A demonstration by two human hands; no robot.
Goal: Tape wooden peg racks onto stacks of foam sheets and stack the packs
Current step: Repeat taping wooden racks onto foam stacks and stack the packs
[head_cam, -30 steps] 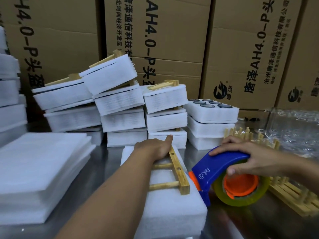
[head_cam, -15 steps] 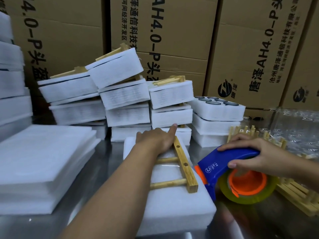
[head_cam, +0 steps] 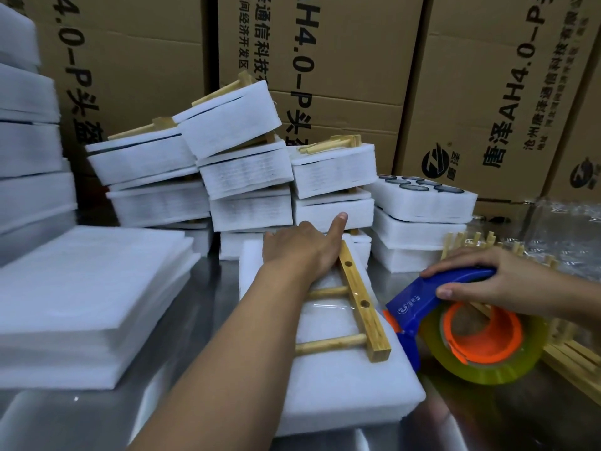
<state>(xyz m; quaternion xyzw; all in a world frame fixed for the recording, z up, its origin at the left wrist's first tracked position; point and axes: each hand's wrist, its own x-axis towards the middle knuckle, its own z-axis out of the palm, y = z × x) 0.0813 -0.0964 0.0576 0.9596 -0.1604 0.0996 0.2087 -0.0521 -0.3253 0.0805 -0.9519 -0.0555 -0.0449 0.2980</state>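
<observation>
Wooden peg rack [head_cam: 361,304] lies on a white foam stack [head_cam: 341,385] on the steel table [head_cam: 201,307], left hand [head_cam: 302,252] pressing its far end with forefinger straight, right hand [head_cam: 494,284] gripping a blue tape dispenser [head_cam: 422,297] alongside, before taped packs [head_cam: 247,177] and cartons [head_cam: 325,76] printed "AH4.0-P".

Dim, cool, diffuse light — shadows are soft, darkest under the tape dispenser [head_cam: 435,296] and between the taped packs [head_cam: 250,209]. The steel table [head_cam: 211,297] gives dull, smeared reflections, and the clear tape [head_cam: 325,308] across the wooden peg rack [head_cam: 357,288] catches a thin glare. The loose foam sheets [head_cam: 81,288] at left look smeared and textureless. Wide-angle bending tilts the cardboard boxes [head_cam: 487,92] at the edges.
</observation>
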